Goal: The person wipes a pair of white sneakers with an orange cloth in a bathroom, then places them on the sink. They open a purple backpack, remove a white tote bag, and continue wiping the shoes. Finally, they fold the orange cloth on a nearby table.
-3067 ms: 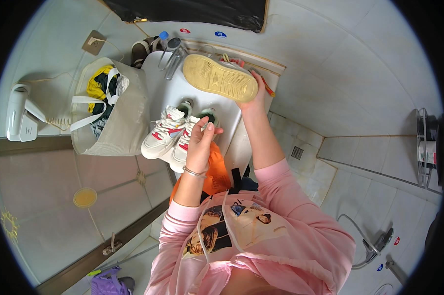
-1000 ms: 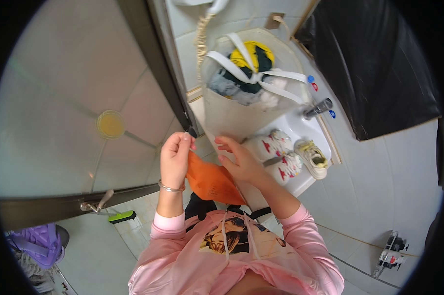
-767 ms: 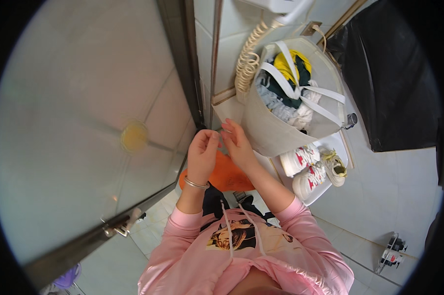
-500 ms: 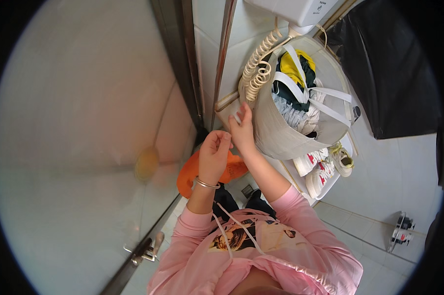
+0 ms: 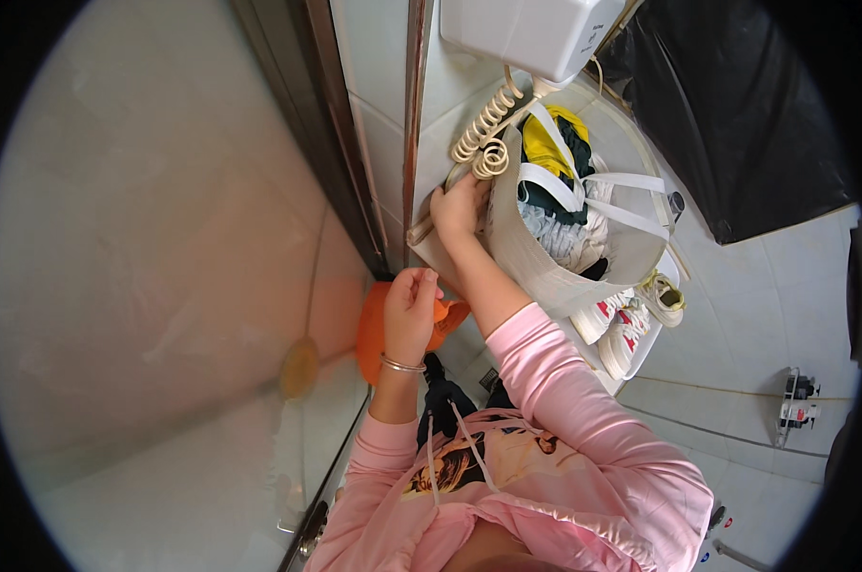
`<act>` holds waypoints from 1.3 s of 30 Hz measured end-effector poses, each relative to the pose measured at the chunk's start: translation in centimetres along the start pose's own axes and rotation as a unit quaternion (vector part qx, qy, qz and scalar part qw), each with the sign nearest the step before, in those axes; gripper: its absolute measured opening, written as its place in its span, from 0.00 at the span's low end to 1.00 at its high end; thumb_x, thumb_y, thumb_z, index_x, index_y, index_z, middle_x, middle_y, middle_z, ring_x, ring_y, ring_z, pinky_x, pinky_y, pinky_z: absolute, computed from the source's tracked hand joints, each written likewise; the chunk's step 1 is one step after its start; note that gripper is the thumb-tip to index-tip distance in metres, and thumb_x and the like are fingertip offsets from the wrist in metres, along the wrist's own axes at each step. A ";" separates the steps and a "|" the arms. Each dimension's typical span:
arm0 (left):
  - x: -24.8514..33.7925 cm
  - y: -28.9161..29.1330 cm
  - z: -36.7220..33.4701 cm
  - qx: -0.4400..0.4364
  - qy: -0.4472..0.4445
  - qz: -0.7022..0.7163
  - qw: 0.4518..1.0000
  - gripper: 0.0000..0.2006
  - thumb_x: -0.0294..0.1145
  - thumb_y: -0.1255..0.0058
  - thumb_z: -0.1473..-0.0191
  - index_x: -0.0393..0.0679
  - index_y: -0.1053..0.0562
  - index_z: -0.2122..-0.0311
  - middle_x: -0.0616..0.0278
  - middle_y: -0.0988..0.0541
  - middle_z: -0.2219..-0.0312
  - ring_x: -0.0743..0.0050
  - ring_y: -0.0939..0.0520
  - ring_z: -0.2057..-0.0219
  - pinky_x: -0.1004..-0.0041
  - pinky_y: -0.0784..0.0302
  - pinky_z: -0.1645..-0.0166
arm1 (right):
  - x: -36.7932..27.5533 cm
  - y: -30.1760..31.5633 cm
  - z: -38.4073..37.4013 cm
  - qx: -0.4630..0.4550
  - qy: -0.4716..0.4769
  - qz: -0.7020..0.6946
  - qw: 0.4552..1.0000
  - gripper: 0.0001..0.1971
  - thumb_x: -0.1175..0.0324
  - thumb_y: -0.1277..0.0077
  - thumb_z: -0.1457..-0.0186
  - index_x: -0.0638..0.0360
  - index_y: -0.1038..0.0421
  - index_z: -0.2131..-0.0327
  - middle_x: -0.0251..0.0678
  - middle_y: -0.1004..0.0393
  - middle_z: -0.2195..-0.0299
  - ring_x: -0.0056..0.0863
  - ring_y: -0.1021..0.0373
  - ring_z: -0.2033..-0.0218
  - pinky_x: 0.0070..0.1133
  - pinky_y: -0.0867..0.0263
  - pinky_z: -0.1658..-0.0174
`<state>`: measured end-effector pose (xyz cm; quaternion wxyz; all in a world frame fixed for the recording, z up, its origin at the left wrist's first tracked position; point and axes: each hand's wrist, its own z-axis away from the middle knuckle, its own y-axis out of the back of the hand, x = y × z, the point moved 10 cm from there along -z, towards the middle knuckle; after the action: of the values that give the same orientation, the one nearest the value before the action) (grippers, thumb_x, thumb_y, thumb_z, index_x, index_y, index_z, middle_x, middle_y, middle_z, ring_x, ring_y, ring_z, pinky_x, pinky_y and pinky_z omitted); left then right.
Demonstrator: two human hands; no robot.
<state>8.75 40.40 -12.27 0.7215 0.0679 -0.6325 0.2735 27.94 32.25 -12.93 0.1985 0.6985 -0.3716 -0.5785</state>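
Observation:
My right hand (image 5: 460, 210) reaches to the left wall of a pale fabric basket (image 5: 531, 262), under a cream coiled cord (image 5: 486, 133). Its fingertips are hidden behind the cord and basket side, so their grip does not show. White strap handles cross over the basket, which holds yellow, dark green and light-coloured clothes (image 5: 560, 205). My left hand (image 5: 410, 315), with a bangle at the wrist, is raised lower down, its fingers curled in and thumb against them; anything inside is hidden. Below and behind it is an orange plastic basin-like object (image 5: 372, 334).
A white wall-mounted hair dryer-like unit (image 5: 522, 33) hangs above the basket. White shoes (image 5: 625, 334) sit on a white tray beside the basket. A frosted glass door (image 5: 174, 238) with a dark frame stands at left. Black sheeting (image 5: 736, 124) covers the upper right.
My right hand has moved up and in beside the basket, its fingers passing under the coiled cord. My left hand stays curled, slightly lower. The view has shifted a little.

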 end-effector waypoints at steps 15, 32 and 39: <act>-1.3 -0.9 -1.8 -0.005 0.009 0.028 1.000 0.08 0.33 0.53 0.41 0.39 0.29 0.65 0.69 0.27 0.76 0.85 0.28 0.73 0.83 0.34 0.66 | -1.6 -0.1 0.4 -0.051 0.118 0.052 0.990 0.42 0.70 0.37 0.62 0.70 0.49 0.45 0.60 0.49 0.43 0.59 0.48 0.44 0.39 0.48 0.41; -1.4 5.6 2.8 0.019 -0.040 -0.208 0.977 0.45 0.38 0.32 0.63 0.32 0.42 0.42 0.49 0.32 0.48 0.60 0.28 0.49 0.67 0.33 0.45 | -7.3 12.4 10.0 -0.338 0.275 -0.193 0.879 0.48 0.64 0.33 0.66 0.60 0.48 0.40 0.47 0.34 0.48 0.45 0.35 0.48 0.30 0.38 0.46; -0.2 -2.1 8.9 -0.234 -0.002 -0.207 0.950 0.45 0.33 0.31 0.67 0.33 0.40 0.42 0.56 0.26 0.56 0.68 0.25 0.54 0.70 0.30 0.49 | -8.0 21.6 10.0 -0.460 0.241 -0.374 0.769 0.52 0.71 0.32 0.69 0.55 0.50 0.38 0.37 0.32 0.51 0.26 0.34 0.52 0.23 0.39 0.48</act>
<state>1.93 34.56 -10.26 0.7568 0.0274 -0.6520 -0.0379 11.75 25.81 5.07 0.3467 0.7239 0.2894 -0.5216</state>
